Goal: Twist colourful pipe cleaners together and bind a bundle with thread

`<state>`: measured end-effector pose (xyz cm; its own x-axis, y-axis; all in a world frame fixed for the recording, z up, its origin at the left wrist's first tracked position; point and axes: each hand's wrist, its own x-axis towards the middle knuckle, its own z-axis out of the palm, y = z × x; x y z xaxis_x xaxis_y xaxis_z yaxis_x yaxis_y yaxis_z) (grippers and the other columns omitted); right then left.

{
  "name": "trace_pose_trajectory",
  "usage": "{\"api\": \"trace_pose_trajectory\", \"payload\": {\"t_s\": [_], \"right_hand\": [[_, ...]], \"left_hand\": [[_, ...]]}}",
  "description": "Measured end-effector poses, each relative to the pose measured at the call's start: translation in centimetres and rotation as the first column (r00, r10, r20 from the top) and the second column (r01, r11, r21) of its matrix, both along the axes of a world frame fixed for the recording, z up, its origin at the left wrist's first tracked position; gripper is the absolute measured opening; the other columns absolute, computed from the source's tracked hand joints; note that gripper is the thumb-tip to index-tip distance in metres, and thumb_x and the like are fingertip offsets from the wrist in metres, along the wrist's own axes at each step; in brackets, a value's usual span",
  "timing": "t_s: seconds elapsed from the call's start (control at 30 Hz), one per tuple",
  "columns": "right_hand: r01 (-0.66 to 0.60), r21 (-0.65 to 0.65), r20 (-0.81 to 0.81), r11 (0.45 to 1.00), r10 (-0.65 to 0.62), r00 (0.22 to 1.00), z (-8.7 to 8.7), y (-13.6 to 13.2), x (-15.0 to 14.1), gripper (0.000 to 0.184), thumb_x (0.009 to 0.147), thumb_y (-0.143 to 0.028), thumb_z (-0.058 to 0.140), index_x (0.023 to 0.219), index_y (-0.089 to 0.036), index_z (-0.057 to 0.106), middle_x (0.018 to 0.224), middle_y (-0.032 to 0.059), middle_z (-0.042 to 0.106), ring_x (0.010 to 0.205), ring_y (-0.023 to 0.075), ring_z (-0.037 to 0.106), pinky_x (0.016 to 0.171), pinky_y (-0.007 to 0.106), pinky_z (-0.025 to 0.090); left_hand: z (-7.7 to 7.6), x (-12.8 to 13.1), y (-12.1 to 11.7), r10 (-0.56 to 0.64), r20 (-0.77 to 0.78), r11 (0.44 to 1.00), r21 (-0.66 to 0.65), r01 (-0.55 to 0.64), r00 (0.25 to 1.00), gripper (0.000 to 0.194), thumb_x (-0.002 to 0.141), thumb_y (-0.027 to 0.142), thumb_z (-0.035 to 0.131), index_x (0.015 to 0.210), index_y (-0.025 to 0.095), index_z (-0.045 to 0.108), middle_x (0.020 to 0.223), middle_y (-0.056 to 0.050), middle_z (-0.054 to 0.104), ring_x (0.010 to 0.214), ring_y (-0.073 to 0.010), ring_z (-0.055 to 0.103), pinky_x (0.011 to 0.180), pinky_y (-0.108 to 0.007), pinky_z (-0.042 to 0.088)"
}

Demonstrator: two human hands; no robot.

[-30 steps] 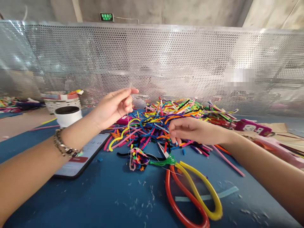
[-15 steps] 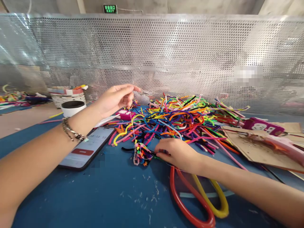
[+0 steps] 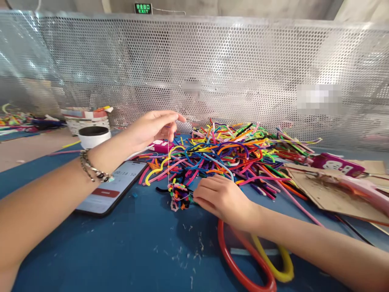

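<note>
A small bundle of many-coloured pipe cleaners (image 3: 180, 198) rests on the blue tabletop, with a black end poking out to its left. From it a thin white thread (image 3: 168, 160) runs straight up to my left hand (image 3: 161, 125), whose fingers are closed on it above the table. My right hand (image 3: 220, 198) is low at the bundle's right side, fingertips pressed together. A curve of thread crosses the bundle toward those fingers; what exactly they pinch is hidden. Under my right forearm lie looped red and yellow handles (image 3: 243, 259), like those of large scissors.
Behind my hands is a heap of loose pipe cleaners (image 3: 231, 150), backed by a perforated metal screen (image 3: 212, 61). A phone (image 3: 112, 186) and white cup (image 3: 94, 140) are at left. Cardboard (image 3: 316, 190) with a pink glue gun (image 3: 358, 190) lies at right.
My left hand has shifted slightly right, bringing the thread closer to vertical. My right hand has moved a little left against the bundle, its fingers more closed.
</note>
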<state>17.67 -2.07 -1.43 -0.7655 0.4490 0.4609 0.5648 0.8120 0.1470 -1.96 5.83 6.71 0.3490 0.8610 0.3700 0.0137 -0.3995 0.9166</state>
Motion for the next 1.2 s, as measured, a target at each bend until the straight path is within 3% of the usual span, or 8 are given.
{"api": "trace_pose_trajectory", "payload": {"t_s": [0.1,0.17,0.37,0.5,0.63,0.83,0.97,1.2], "right_hand": [[-0.061,-0.093,-0.078,0.994,0.054,0.996,0.2,0.1,-0.3,0.018,0.086,-0.021,0.040,0.091,-0.014,0.056,0.081,0.0056,0.058,0.073,0.0120,0.053,0.065,0.022,0.041],[-0.074,-0.086,-0.061,0.994,0.068,0.996,0.1,0.1,-0.6,0.021,0.085,-0.025,0.043,0.098,-0.015,0.055,0.086,0.0066,0.058,0.077,0.0130,0.054,0.068,0.023,0.042],[0.016,0.069,0.004,0.998,-0.017,1.000,-0.5,0.0,-1.1,0.024,0.085,-0.018,0.039,0.072,-0.017,0.059,0.076,0.0044,0.057,0.065,0.0126,0.049,0.062,0.024,0.041],[-0.077,-0.138,-0.134,0.987,0.059,0.989,0.5,-0.4,-0.9,0.020,0.087,-0.020,0.037,0.078,-0.016,0.055,0.079,0.0053,0.056,0.072,0.0118,0.049,0.069,0.023,0.041],[-0.191,-0.430,-0.256,0.882,0.084,0.963,2.1,-0.5,-0.6,0.013,0.085,-0.021,0.042,0.076,-0.015,0.050,0.082,0.0053,0.053,0.077,0.0110,0.048,0.071,0.022,0.041],[-0.225,-0.712,-0.413,0.665,-0.137,0.901,4.3,-0.2,0.3,0.021,0.084,-0.029,0.040,0.073,-0.014,0.050,0.077,0.0035,0.051,0.067,0.0096,0.044,0.062,0.023,0.038],[-0.329,-0.736,-0.542,0.592,-0.224,0.810,5.5,-0.1,1.1,0.026,0.081,-0.036,0.046,0.066,-0.015,0.052,0.079,0.0025,0.054,0.073,0.0103,0.047,0.069,0.024,0.038],[-0.611,-0.606,-0.786,0.509,-0.265,0.559,6.1,-0.1,1.7,0.022,0.073,-0.041,0.057,0.064,-0.021,0.057,0.089,0.0001,0.059,0.090,0.0132,0.052,0.086,0.032,0.037]], "left_hand": [[0.1,-0.1,0.1,-0.008,0.021,1.000,0.007,0.008,1.000,0.019,0.081,0.017,0.043,0.077,0.012,0.061,0.050,0.004,0.043,0.043,-0.0043,0.044,0.045,-0.017,0.036],[0.1,-0.1,0.1,-0.023,0.033,1.000,0.009,0.022,0.999,0.019,0.081,0.017,0.043,0.077,0.013,0.062,0.050,0.004,0.043,0.043,-0.0041,0.043,0.044,-0.016,0.036],[0.1,0.1,-0.5,-0.029,0.008,0.999,0.018,0.029,1.000,0.018,0.081,0.020,0.045,0.076,0.014,0.061,0.051,0.003,0.044,0.045,-0.0049,0.043,0.045,-0.018,0.035],[0.4,0.0,-0.7,0.006,0.001,1.000,0.029,-0.006,1.000,0.018,0.081,0.020,0.044,0.077,0.013,0.060,0.050,0.004,0.043,0.043,-0.0046,0.043,0.045,-0.017,0.035],[0.7,-0.6,-0.4,0.010,0.017,0.998,0.059,-0.011,1.000,0.018,0.081,0.019,0.043,0.079,0.013,0.059,0.050,0.004,0.042,0.042,-0.0042,0.043,0.044,-0.017,0.034],[0.7,-1.2,0.2,0.019,0.037,0.999,0.050,-0.020,0.999,0.016,0.081,0.018,0.043,0.078,0.013,0.058,0.049,0.005,0.040,0.040,-0.0031,0.039,0.042,-0.015,0.031],[0.7,-1.3,0.4,0.039,0.008,0.998,0.056,-0.040,0.999,0.015,0.081,0.019,0.044,0.080,0.013,0.058,0.050,0.005,0.041,0.042,-0.0040,0.041,0.044,-0.016,0.034],[0.8,-1.5,0.4,0.038,-0.051,0.996,0.081,-0.034,0.998,0.018,0.081,0.023,0.044,0.079,0.014,0.060,0.053,0.003,0.046,0.053,-0.0079,0.050,0.057,-0.021,0.043]]}}
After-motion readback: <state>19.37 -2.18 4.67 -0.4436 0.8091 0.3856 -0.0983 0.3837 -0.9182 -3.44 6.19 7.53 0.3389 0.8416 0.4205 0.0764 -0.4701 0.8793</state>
